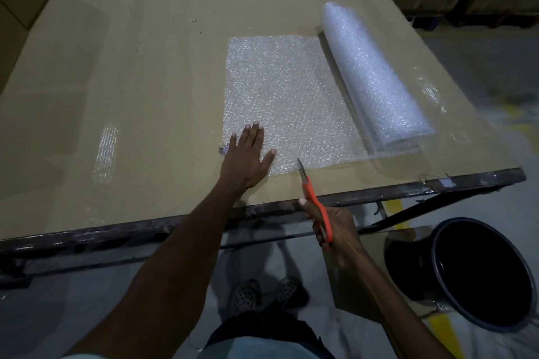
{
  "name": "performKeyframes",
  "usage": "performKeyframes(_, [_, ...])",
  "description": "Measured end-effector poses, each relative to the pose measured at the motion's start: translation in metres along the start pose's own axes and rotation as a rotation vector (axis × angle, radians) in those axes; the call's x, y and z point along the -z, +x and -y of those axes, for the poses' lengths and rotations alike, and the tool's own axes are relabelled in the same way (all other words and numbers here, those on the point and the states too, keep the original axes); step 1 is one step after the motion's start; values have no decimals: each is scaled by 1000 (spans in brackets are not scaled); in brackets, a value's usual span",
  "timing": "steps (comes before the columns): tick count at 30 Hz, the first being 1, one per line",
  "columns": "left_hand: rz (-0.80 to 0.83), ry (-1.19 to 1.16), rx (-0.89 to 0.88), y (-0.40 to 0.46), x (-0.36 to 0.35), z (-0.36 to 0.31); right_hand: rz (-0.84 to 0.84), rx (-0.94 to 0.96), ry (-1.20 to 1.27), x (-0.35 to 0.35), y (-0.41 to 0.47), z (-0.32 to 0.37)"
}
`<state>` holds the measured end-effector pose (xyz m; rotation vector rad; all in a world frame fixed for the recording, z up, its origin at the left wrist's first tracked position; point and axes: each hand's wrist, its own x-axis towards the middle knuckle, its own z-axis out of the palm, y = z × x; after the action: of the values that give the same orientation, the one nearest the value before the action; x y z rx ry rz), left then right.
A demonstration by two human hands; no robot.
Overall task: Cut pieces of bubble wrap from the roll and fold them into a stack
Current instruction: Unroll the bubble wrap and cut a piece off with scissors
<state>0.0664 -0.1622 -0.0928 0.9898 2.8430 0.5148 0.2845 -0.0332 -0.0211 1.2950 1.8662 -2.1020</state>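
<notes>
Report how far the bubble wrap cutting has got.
Done: a sheet is unrolled from the roll. In hand: left hand pins it flat; right hand brings the scissors to its near edge. Left: cutting, folding; no stack is visible.

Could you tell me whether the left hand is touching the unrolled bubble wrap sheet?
Touching: the head view shows the left hand pressed flat on the bubble wrap sheet's near corner.

Cardboard-covered table [131, 81] with dark metal edge. Black bucket [478, 274] on floor at right, below table. Stacked cardboard boxes [20, 0] at far left.
</notes>
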Motion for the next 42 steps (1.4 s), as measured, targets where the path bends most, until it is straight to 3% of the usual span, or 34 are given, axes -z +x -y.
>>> performKeyframes(42, [-29, -9, 43, 0, -3, -1, -17, -18, -105, -25, 6, 44])
